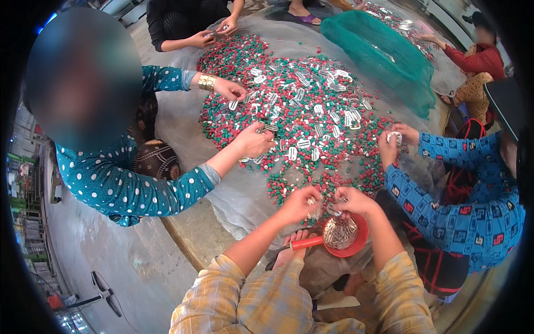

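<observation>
In front of me, above the near edge of a pile of small red, green and white pieces (261, 64), both of my hands have bent, closed fingers. My left hand (301, 204) pinches something small and pale that I cannot make out. My right hand (356, 202) grips a small silvery metal piece (334, 210), mostly covered by the fingers. Just below the right hand is a red dipper (364, 237) with a red handle pointing left. Many slim silvery metal pieces (340, 232) lie in its bowl. Flat slotted metal pieces (303, 143) are scattered over the pile.
A pale mesh sheet (181, 125) lies under the pile. Co-workers in a dotted teal sleeve (161, 195), a blue patterned sleeve (445, 206) and a black sleeve (158, 25) reach in around it. A green net (384, 61) lies at the far right. My bare foot (295, 245) is beside the handle.
</observation>
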Tool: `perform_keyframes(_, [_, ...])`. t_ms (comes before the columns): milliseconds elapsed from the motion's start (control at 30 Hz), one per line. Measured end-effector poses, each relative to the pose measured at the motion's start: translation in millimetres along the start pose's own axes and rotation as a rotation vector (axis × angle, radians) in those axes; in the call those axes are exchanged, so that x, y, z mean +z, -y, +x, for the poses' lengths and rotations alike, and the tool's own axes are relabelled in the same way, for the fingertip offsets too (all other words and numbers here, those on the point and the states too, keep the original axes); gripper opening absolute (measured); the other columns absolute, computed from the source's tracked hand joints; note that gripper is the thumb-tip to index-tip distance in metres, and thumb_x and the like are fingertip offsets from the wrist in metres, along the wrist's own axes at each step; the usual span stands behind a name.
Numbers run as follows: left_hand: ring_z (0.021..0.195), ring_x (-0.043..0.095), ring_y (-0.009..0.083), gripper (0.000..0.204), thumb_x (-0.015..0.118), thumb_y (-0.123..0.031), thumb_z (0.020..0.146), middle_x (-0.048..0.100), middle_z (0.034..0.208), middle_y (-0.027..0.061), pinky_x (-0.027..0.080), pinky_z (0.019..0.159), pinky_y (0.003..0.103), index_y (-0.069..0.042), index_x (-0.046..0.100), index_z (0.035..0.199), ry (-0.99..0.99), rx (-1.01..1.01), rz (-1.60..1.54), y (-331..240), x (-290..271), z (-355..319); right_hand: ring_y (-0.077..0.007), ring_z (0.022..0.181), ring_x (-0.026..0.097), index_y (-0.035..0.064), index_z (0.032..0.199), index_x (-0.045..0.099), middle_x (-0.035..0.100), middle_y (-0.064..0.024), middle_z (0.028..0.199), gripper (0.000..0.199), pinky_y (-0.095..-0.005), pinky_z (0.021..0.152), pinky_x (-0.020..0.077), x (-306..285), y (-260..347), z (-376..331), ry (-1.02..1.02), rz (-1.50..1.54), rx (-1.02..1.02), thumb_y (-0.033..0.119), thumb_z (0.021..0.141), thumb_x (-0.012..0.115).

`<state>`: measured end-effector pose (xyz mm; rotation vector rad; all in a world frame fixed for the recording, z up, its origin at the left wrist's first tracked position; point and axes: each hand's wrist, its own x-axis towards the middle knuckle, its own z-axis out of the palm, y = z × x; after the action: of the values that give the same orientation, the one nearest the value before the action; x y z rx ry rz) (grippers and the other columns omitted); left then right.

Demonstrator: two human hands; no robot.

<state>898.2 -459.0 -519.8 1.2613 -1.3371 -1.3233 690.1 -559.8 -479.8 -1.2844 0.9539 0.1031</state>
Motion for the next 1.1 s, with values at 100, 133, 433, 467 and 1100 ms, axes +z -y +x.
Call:
perform_keyframes(100, [0.082, 0.062, 0.0202, 0.017, 0.065, -0.008, 0.079, 0.062, 0.087, 0.0097, 0.050, 0.073, 0.032, -0.004, 0.060, 0.095, 0.361, 0.030, 0.183, -64.6, 35.4, -4.1, -0.0168, 0.058, 0.061, 0.0038, 0.088, 0.050, 0.061, -0.0077, 0.074, 0.024, -0.0287, 0.050, 0.0491, -17.6, -13.6, -22.1, 0.160, -0.354, 0.056, 0.007, 0.071, 0.067])
perform_keyframes(133, [0.083, 0.062, 0.0222, 0.020, 0.064, -0.009, 0.079, 0.062, 0.089, 0.0109, 0.050, 0.074, 0.034, -0.006, 0.060, 0.098, 0.290, 0.095, 0.234, -58.5, 39.7, 3.1, -0.0200, 0.065, 0.063, 0.0037, 0.090, 0.052, 0.062, -0.0086, 0.077, 0.027, -0.0312, 0.056, 0.0499, -19.1, -21.3, -27.5, 0.179, -0.559, 0.084, 0.012, 0.070, 0.069])
perform_keyframes(433, [0.119, 0.044, 0.0196, 0.043, 0.075, -0.023, 0.065, 0.052, 0.124, 0.0003, 0.033, 0.099, 0.050, -0.017, 0.062, 0.106, 0.367, 0.262, 1.156, 35.7, -16.1, 16.7, -0.0292, 0.096, 0.059, 0.0065, 0.108, 0.059, 0.061, -0.0182, 0.102, 0.052, -0.0370, 0.083, 0.0459, -2.6, -38.4, -51.0, 0.083, -0.673, 0.061, 0.038, 0.070, 0.073])
perform_keyframes(467, [0.119, 0.045, 0.0200, 0.044, 0.075, -0.024, 0.065, 0.052, 0.123, 0.0011, 0.034, 0.099, 0.050, -0.017, 0.063, 0.107, 0.377, 0.149, 1.212, 37.3, -26.4, 20.6, -0.0284, 0.094, 0.060, 0.0064, 0.109, 0.059, 0.063, -0.0175, 0.099, 0.049, -0.0367, 0.082, 0.0467, -5.0, -33.4, -56.6, 0.054, -0.683, 0.032, 0.037, 0.072, 0.072])
perform_keyframes(1100, [0.090, 0.060, 0.0290, 0.039, 0.077, -0.014, 0.065, 0.057, 0.106, 0.0135, 0.049, 0.076, 0.037, -0.011, 0.063, 0.101, 0.102, -0.081, 0.739, 27.2, -17.3, 48.6, -0.0321, 0.100, 0.057, 0.0079, 0.100, 0.061, 0.060, -0.0156, 0.104, 0.031, -0.0395, 0.086, 0.0456, -1.3, 19.0, -23.6, -0.574, -0.773, 0.051, 0.020, 0.072, 0.071])
